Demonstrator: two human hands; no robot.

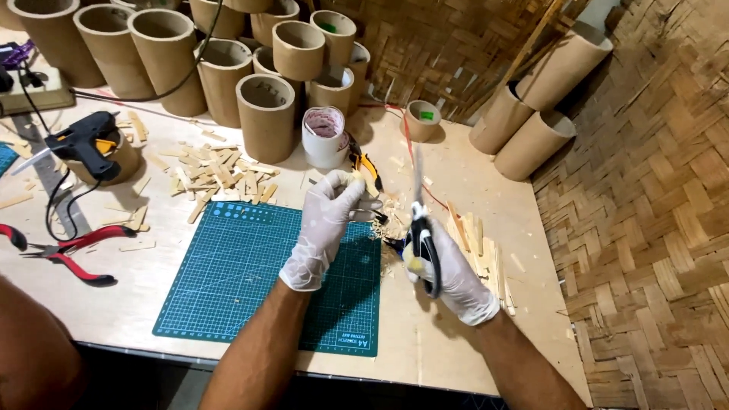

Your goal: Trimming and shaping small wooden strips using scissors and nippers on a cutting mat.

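Head view: left gloved hand (323,228) pinches a small pale wood piece (357,181) above the green cutting mat (250,266). Right gloved hand (448,273), fingers closed, grips black-handled shears (420,235). Keep blades clear of fingertips; cut slowly.

The blade (418,173) above the right hand (448,269) is motion-blurred. The left hand (323,224) hides most of a small wooden piece (351,179). The top edge cuts off the rear tubes (228,15); the left edge clips the pliers (64,249).
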